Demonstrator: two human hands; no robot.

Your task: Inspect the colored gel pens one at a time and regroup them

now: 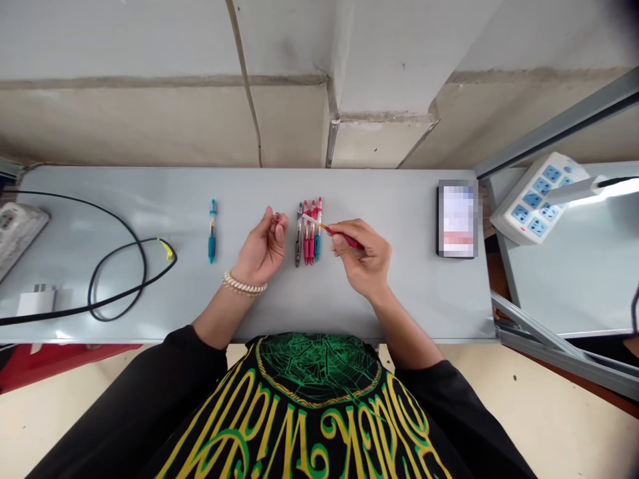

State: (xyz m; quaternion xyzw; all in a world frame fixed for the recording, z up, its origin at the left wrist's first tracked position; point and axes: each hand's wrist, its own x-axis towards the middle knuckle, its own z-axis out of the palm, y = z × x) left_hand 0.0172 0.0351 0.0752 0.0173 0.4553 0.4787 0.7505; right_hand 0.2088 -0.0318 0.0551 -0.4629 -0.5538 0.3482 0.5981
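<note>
- The right hand's (367,256) fingers are grasping a red pen (349,241), whose open front end is pointing toward the left hand with a thin pale tube (312,220) sticking out.
- The left hand's (262,247) thumb and forefinger are pinching a small reddish piece (277,217), too small for telling what it is; the other fingers are curling loosely.
- Between the hands, a row of pens (306,243) with black, red and teal grips is lying side by side on the grey tabletop (394,199).
- Left of the left hand, a teal pen (212,233) is lying alone.
- Farther left, a black cable (144,263) is looping near a white plug (36,303).
- Far right, a phone (456,223) is lying near a white power strip (542,196).
</note>
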